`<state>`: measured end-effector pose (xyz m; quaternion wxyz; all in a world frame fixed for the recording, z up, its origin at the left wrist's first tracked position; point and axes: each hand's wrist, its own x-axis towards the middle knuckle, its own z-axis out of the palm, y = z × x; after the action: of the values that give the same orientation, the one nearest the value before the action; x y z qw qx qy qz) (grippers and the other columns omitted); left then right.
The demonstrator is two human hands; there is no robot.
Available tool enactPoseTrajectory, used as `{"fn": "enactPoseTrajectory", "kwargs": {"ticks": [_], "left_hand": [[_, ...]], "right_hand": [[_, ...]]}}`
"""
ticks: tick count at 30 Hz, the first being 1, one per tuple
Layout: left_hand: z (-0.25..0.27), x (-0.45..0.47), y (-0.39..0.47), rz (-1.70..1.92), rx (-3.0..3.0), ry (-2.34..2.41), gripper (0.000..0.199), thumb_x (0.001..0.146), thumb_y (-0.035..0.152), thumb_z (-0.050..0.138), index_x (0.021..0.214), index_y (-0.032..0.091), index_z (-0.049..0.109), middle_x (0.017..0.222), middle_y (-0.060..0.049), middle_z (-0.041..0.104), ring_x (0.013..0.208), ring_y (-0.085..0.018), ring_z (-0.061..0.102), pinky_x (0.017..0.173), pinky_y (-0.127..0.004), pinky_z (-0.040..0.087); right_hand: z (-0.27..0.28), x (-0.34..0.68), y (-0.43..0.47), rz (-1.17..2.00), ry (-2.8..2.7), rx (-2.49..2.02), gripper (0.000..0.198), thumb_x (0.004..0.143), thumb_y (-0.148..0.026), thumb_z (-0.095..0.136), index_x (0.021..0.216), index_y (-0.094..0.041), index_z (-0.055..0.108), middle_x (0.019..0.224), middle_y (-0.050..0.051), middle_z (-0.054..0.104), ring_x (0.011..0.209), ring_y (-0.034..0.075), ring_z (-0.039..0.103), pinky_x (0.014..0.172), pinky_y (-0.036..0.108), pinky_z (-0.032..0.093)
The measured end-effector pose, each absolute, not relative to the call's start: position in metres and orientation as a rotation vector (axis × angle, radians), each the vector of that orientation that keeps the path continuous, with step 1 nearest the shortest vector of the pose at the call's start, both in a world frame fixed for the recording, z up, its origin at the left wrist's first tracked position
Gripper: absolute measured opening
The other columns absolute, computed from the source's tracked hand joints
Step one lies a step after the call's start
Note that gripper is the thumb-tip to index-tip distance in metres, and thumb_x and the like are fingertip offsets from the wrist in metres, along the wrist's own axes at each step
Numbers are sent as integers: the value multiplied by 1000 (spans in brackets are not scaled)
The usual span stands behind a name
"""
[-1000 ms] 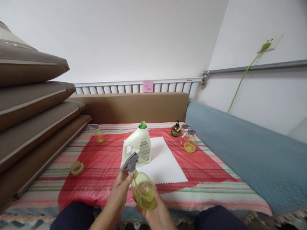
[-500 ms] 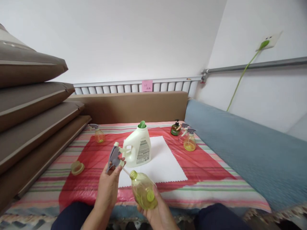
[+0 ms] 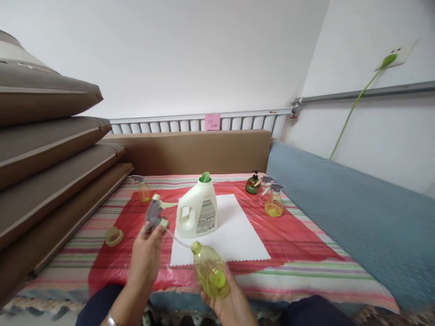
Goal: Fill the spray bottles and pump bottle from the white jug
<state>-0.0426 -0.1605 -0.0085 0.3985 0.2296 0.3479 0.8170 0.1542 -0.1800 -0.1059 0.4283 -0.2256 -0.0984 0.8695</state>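
My left hand (image 3: 148, 246) is closed around a grey and cream trigger spray head (image 3: 155, 213), its thin dip tube slanting down toward the bottle mouth; whether the tube's end is inside I cannot make out. My right hand (image 3: 229, 299) grips a yellow see-through spray bottle (image 3: 209, 269), tilted with its open neck toward the left. Just beyond both hands, a white detergent jug (image 3: 200, 210) with a handle stands upright on a white sheet (image 3: 234, 226). A green piece (image 3: 205, 177) sits in the jug's opening.
A cream cap (image 3: 113, 236) lies on the red plastic sheet (image 3: 136, 267) at left. Another spray bottle (image 3: 143, 192) stands behind it. At right back are a dark pump bottle (image 3: 252, 184), a pinkish spray bottle (image 3: 264, 194) and a yellow one (image 3: 273, 205). Brown cushions (image 3: 50, 154) are piled at left.
My left hand has moved left with the spray head, away from the bottle neck, and more of the tube shows. The view has shifted slightly.
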Motion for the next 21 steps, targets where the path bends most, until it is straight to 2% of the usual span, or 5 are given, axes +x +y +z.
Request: {"fn": "enactPoseTrajectory", "kwargs": {"ticks": [4, 8, 13, 21], "left_hand": [[-21, -85, -145, 2166, 506, 847, 20, 64, 22, 72, 79, 17, 61, 81, -1, 69, 82, -14, 64, 77, -27, 49], [-64, -103, -131, 2099, 257, 975, 6, 70, 14, 63, 75, 18, 61, 72, 2, 68, 69, -10, 64, 68, -22, 50], [-124, -91, -116, 1976, 159, 1125, 10, 69, 3, 59, 68, 14, 59, 58, 0, 65, 52, -9, 61, 52, -18, 47], [-162, -88, -92, 1891, 270, 1381, 6, 68, 10, 60, 71, 16, 59, 65, -1, 65, 62, -12, 63, 61, -22, 48]], "right_hand": [[-111, 163, -175, 2177, -214, -594, 51, 56, -49, 77, 94, -16, 68, 97, 8, 70, 80, 20, 65, 64, 29, 51], [-119, 170, -172, 2195, -190, -595, 53, 55, -49, 78, 94, -15, 68, 98, 10, 70, 82, 21, 65, 65, 28, 51], [-125, 179, -171, 2200, -166, -626, 50, 56, -46, 78, 96, -17, 68, 99, 8, 70, 82, 21, 65, 66, 29, 51], [-130, 194, -168, 2162, -157, -639, 46, 64, -44, 74, 100, -17, 65, 103, 8, 68, 85, 21, 65, 71, 30, 50]]}}
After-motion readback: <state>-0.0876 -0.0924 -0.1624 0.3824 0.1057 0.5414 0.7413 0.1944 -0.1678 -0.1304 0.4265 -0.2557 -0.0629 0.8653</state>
